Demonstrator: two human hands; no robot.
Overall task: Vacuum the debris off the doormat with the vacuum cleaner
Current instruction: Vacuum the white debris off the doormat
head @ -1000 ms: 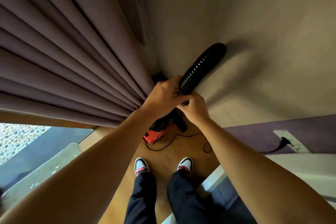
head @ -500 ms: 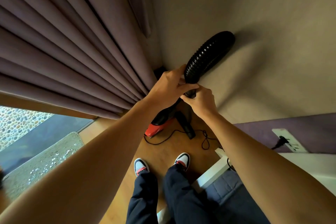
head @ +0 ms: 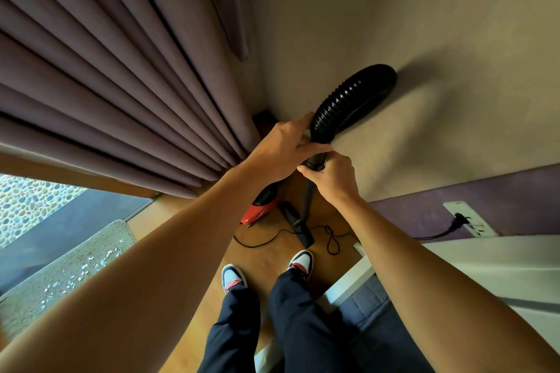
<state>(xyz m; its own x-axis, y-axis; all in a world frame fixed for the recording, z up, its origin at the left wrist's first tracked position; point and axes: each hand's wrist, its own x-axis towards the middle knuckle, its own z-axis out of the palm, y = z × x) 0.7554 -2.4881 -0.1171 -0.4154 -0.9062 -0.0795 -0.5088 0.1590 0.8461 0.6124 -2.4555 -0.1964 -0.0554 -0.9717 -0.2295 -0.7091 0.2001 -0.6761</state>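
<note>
A black ribbed vacuum hose point(head: 348, 103) arches up against the beige wall. My left hand point(head: 281, 151) grips its lower end, and my right hand point(head: 330, 177) grips the black wand point(head: 309, 194) just below. The wand runs down to a black floor nozzle point(head: 298, 225) on the wooden floor. The red and black vacuum body point(head: 260, 209) lies on the floor beside the nozzle, partly hidden by my left arm. The beige doormat point(head: 69, 269), strewn with pale debris, lies at the lower left.
Mauve pleated curtains point(head: 106, 70) hang on the left. A black power cord point(head: 330, 238) loops on the floor and a plug sits in a wall socket point(head: 466, 219) on the right. A white bed frame point(head: 351, 285) is beside my right foot. Pebbled ground shows outside, far left.
Both hands have lifted the hose and wand upward together. The nozzle now shows below my hands, and more of the doormat has come into view.
</note>
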